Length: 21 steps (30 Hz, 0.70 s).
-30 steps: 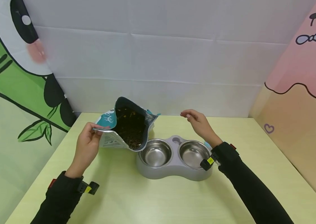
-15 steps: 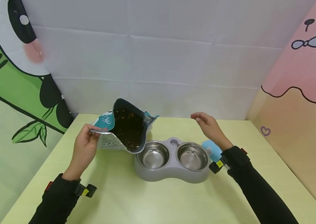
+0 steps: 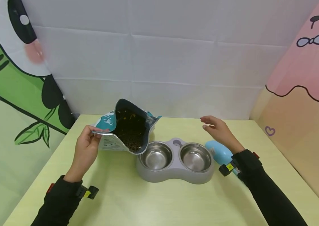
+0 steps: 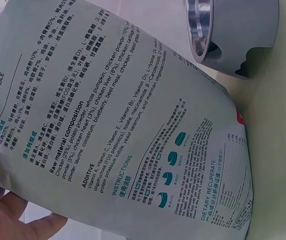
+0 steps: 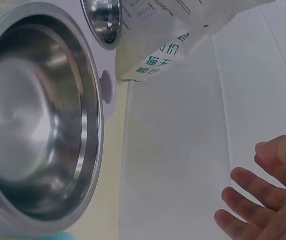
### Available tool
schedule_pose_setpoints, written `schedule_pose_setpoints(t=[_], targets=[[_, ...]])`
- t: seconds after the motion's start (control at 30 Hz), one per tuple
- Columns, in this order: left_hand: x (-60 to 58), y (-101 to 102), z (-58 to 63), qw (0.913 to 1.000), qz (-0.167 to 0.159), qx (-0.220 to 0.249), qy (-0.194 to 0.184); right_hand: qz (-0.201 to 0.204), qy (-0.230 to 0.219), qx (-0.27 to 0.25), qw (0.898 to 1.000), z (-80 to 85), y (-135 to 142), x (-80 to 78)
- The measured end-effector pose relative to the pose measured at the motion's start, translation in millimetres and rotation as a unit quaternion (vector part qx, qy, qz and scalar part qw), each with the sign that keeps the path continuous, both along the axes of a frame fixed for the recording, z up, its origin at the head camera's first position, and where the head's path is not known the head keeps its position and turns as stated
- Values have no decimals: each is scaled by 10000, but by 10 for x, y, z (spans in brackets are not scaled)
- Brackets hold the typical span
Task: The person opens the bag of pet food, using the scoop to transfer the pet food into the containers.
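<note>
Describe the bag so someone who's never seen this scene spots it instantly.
On the pale yellow table, find the gray double-bowl feeder. At its left end in the head view, the left hand pinches the edge of a tilted, wide-open bag. Unlike the feeder's bare steel bowls, it has printed teal-and-silver sides and dark contents.

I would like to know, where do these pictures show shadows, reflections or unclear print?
Head view: soft, faint shadows on the table; left wrist view: headings on the bag are legible, but its smallest print is too fuzzy to read; right wrist view: bright reflections inside the nearest bowl.
</note>
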<state>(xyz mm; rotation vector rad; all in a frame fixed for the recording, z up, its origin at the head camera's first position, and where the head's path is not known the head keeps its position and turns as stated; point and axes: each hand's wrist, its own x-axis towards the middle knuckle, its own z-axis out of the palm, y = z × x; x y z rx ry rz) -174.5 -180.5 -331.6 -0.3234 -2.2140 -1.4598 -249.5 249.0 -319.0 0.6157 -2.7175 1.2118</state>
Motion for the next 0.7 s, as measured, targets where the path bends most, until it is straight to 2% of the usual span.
schedule_pose_setpoints(t=[0.43,0.7], targets=[[25,-11,36,9999,-48,-57,78,-132,-124,310,9994,-55,201,82],[43,7,43,10000,-35,-62,47,-591,-283,510,9965,-119,349,156]])
